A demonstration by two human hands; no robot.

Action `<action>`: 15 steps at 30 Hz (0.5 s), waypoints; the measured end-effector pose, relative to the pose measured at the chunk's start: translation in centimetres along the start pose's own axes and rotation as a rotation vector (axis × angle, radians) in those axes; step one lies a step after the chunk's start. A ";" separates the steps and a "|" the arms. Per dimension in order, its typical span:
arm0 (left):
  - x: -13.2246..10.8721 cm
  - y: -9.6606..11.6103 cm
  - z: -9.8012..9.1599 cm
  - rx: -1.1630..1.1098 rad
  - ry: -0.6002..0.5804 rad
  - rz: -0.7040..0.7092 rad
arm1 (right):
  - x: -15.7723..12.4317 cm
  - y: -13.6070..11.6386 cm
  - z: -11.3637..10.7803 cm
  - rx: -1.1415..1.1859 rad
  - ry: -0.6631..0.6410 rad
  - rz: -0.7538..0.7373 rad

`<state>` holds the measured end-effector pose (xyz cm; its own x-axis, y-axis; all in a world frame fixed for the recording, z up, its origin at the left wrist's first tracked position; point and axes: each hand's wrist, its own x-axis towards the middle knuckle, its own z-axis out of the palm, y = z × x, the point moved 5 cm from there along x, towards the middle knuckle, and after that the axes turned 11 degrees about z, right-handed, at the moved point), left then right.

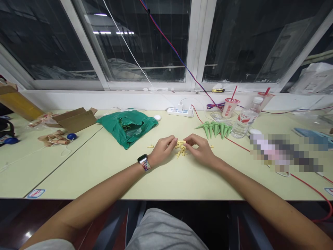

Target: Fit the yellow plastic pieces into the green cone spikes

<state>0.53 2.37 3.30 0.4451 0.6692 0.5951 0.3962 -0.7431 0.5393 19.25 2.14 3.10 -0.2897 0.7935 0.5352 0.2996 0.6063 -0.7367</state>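
1. Step in hand, by judgement: fine handling of small yellow pieces (181, 153) with both hands, probably sorting or fitting.
2. Main yellow pile about mid-desk, between near and far edges, right between the hands. Stray pieces farther out on either side.
3. Left hand (163, 149): fingers curled, tips close together at the pile's left side. Clamped on a piece or not, cannot tell.
4. Right hand (199, 149): thumb and forefinger reaching to the pile's right side, tips close to a piece. Whether gripping, cannot tell.
5. For the next move, probably needed: a light fingertip pinch, one piece at a time, without scattering the crowded pile.
6. Counts. Yellow pieces: several in the pile, too small and overlapped for a number; one stray beyond each hand, two in all.
7. Green cones (215, 128): about seven, overlapping, toward the desk's far edge, right of the pile.
8. Near the far edge, right part: two cups (227, 108) with red straws, one bottle (244, 121).
9. Near the far edge, left of centre: one green bag (111, 123); farther left, one cardboard box (78, 121).
10. Toward the left edge: two blue balls (71, 136).
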 end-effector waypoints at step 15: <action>-1.0 -5.4 -6.9 0.174 0.057 -0.023 | 0.4 5.0 -8.4 -0.234 0.131 0.106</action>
<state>-7.61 5.74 3.95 0.3901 0.6813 0.6194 0.5410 -0.7140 0.4445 28.28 5.92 3.11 -0.1299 0.8440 0.5204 0.5282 0.5031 -0.6840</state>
